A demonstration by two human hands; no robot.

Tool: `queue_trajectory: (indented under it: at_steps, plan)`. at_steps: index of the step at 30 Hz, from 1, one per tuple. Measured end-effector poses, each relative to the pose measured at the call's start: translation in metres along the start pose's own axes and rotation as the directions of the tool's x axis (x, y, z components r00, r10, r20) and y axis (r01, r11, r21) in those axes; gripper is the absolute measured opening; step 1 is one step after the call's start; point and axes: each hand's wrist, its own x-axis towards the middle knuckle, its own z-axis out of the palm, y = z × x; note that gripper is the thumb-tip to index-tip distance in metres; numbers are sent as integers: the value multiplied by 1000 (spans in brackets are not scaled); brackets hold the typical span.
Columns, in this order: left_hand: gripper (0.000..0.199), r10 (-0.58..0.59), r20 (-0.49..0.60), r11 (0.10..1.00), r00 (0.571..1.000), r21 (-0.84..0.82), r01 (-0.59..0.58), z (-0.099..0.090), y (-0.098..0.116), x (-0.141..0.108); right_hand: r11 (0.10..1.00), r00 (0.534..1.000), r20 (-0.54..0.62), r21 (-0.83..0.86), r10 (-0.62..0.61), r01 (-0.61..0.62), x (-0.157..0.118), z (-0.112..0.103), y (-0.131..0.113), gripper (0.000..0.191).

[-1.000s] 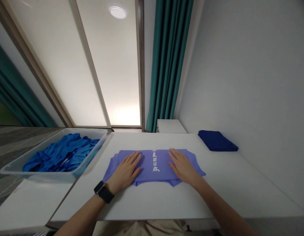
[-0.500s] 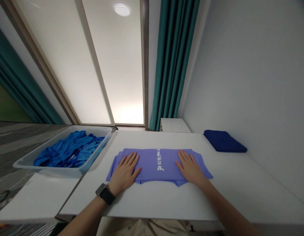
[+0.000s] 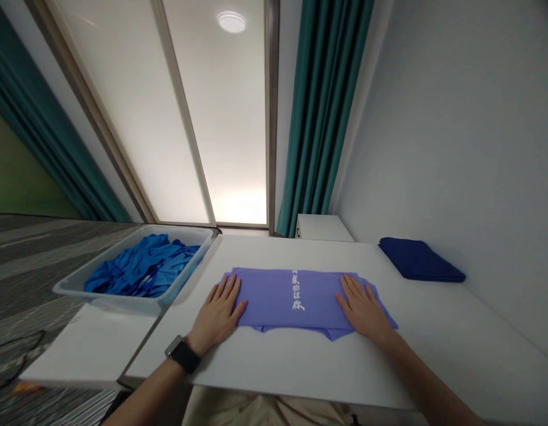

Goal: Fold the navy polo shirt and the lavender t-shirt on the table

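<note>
A folded purple garment [image 3: 271, 299] with white lettering down its middle lies flat on the white table [image 3: 300, 367]. At its left edge rests my left hand [image 3: 218, 313], palm down with the fingers spread; a black watch is on that wrist. Over the right part of the cloth lies my right hand [image 3: 365, 310], flat, fingers extended. Neither hand grips anything. Some uneven cloth edges stick out below the folded panel and beside my right hand.
A translucent tub [image 3: 156, 305] of crumpled blue clothes [image 3: 145, 266] stands at the left. Folded dark blue cloth [image 3: 420, 260] lies at the back right, near the wall. Behind the table are a white cabinet [image 3: 325, 228] and a green curtain [image 3: 325, 118].
My left hand has slid outward to the garment's left edge, and the cloth sticking out there is now mostly out of sight. My right hand has moved slightly outward. The view has shifted a little.
</note>
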Motion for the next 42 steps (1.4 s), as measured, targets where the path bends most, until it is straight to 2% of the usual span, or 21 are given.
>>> queue_trajectory:
  at_steps: [7,11,13,16,19,22,26,30,33,36,38,42]
  plan:
    - [64,-67,44,997,997,-26,68,1,-15,-7,1000,1000,5,1,18,-18,-1,0,1,63]
    - [58,-101,35,983,994,-149,105,1,-35,-11,1000,1000,0,7,21,-21,-2,0,0,63]
    - [57,-181,49,941,982,-283,187,-3,-43,-12,1000,1000,-7,13,18,-18,-2,0,0,62]
    - [59,-312,93,818,946,-479,317,-14,-48,-12,1000,1000,-6,17,13,-13,-2,1,1,61]
    - [59,-353,80,761,932,-555,336,-21,-47,-11,1000,1000,-9,25,16,-16,-2,3,2,61]
    - [56,-305,11,818,952,-508,268,-21,-46,-4,1000,1000,-25,26,14,-14,-1,4,2,60]
    - [50,-107,-59,927,993,-366,78,-29,-44,22,999,998,-62,16,-32,33,4,0,8,57]
    - [48,107,51,960,993,-266,-90,-49,-37,64,986,986,0,34,-164,164,25,-18,24,53]
    - [53,229,267,956,936,-243,-165,-57,-34,98,974,969,108,77,-220,213,50,-35,37,51]
    - [56,298,476,945,827,-271,-184,-58,-35,125,962,929,264,157,-258,223,75,-51,45,50]
    - [53,296,558,943,776,-298,-146,-56,-37,138,960,899,358,212,-251,184,87,-58,48,50]
    - [48,245,672,948,699,-316,-28,-54,-42,152,958,841,485,260,-240,124,105,-67,52,47]
